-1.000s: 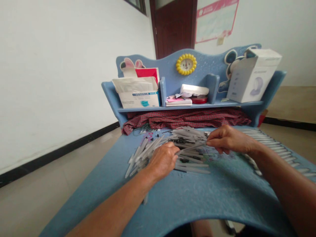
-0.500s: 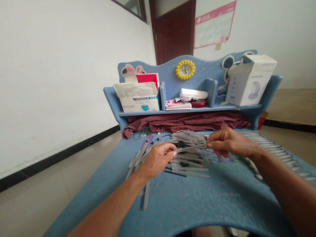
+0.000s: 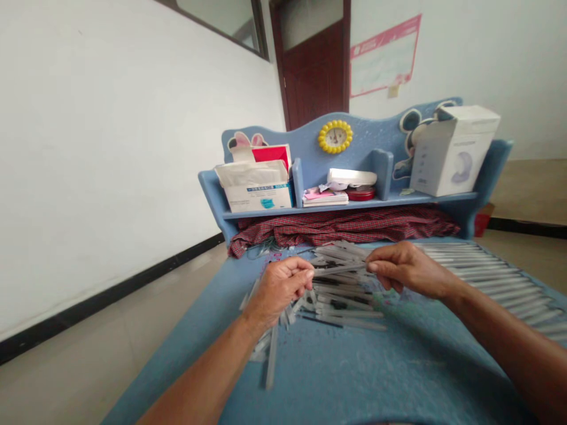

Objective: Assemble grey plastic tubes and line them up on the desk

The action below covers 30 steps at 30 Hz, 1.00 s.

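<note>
My left hand (image 3: 283,286) is closed on the left end of a slim translucent pen barrel (image 3: 340,270). Its other end sits in a pinch between the thumb and fingers of my right hand (image 3: 403,268). The barrel is held almost level, just over a pile of similar frosted pen barrels (image 3: 349,313), with dark parts showing among them. More barrels lie under and beside my left hand, one pointing toward me (image 3: 271,360). Motion blur hides the fine detail at both fingertips.
A long row of pens (image 3: 496,277) lies side by side at the right of the blue desk (image 3: 363,372). Behind the pile is a bundled plaid cloth (image 3: 345,227). The raised shelf holds a mask box (image 3: 261,198), a red tin (image 3: 361,193) and a white carton (image 3: 456,153).
The view has tipped upward a little, so the desk sits lower in the picture. Both hands still hold the pen barrel between them, and my left fingers look more closed.
</note>
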Available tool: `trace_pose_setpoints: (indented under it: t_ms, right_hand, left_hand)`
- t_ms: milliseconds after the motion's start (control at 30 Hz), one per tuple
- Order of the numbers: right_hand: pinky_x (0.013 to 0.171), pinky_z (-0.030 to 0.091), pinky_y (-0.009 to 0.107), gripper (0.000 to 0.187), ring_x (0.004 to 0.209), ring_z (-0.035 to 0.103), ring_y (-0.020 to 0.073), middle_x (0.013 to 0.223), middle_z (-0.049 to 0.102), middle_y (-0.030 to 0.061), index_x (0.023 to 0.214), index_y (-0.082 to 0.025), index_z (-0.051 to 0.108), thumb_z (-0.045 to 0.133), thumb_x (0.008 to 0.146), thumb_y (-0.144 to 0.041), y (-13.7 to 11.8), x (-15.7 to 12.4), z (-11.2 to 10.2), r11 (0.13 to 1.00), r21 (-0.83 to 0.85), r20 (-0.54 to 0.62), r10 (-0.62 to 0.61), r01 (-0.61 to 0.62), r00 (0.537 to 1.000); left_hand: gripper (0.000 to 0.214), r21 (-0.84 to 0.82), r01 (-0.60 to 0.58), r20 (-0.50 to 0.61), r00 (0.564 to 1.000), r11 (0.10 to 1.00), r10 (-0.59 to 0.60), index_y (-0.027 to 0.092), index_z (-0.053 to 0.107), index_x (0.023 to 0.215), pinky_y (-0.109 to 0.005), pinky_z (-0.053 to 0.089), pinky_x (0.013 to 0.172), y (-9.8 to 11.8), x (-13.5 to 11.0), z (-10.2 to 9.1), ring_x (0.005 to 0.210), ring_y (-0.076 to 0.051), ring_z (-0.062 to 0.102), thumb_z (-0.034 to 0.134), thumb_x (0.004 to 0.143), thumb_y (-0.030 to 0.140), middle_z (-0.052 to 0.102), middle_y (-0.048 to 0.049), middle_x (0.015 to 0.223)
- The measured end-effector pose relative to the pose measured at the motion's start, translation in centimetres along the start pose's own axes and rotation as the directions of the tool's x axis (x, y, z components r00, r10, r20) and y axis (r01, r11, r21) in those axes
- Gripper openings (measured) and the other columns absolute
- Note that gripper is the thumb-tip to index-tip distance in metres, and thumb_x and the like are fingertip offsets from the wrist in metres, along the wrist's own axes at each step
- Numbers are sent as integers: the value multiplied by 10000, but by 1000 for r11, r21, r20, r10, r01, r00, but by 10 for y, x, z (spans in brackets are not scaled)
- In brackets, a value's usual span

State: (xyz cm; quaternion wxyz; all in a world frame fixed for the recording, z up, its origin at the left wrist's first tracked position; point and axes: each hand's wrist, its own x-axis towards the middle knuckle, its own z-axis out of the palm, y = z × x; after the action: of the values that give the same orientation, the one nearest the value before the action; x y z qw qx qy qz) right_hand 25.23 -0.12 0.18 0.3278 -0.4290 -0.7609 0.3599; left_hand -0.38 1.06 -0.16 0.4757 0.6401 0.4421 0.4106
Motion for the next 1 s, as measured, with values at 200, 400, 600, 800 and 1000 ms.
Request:
trace_pose_setpoints:
  t_ms: [200, 400, 600, 800, 1000]
  right_hand:
    - [396, 297, 198, 340, 387, 391, 63, 472, 474, -34, 619, -148, 529, 485, 834, -407, -3, 0, 2, 999, 9, -76, -44, 45, 996]
    - [390, 297, 192, 358, 376, 393, 59, 460, 478, -38, 618, -149, 528, 501, 824, -441, 1, 2, 8, 994, 86, -105, -60, 69, 993]
    - [389, 333, 174, 398, 389, 433, 59, 484, 495, -31, 592, -146, 510, 509, 814, -477, 4, 8, 15, 988, 143, -97, -46, 60, 994]
    - [417, 378, 179, 309, 419, 498, 75, 563, 574, -14, 742, -135, 587, 477, 846, -404, 16, 25, 21, 988, 139, -130, -55, 73, 990]
    - [642, 405, 221, 233, 726, 594, 132, 799, 661, 22, 942, -177, 649, 501, 865, -340, 7, 21, 22, 793, -598, -245, -319, 116, 915]
  left_hand:
    - [186, -40, 0, -48, 999, 999, -2, 135, 597, 733, -143, 279, 378, 0, -4, 8, 414, -39, 417, 618, 695, 316, 558, 31, 541]
    - [183, -33, -40, -89, 995, 999, 37, 136, 585, 720, -140, 273, 365, 8, -7, 7, 405, -38, 405, 601, 714, 319, 551, 34, 537]
    - [188, -35, -3, -89, 996, 999, 0, 142, 581, 744, -125, 272, 384, 16, -5, -1, 422, -32, 400, 628, 709, 321, 541, 52, 531]
    - [280, -102, 79, -191, 977, 992, -97, 164, 579, 737, -128, 298, 390, 14, 12, -13, 425, -47, 412, 685, 621, 396, 564, 59, 515]
    - [329, 26, 54, -210, 977, 998, -47, 174, 607, 686, -157, 320, 376, 10, 17, -8, 420, -78, 417, 685, 562, 469, 575, 34, 504]
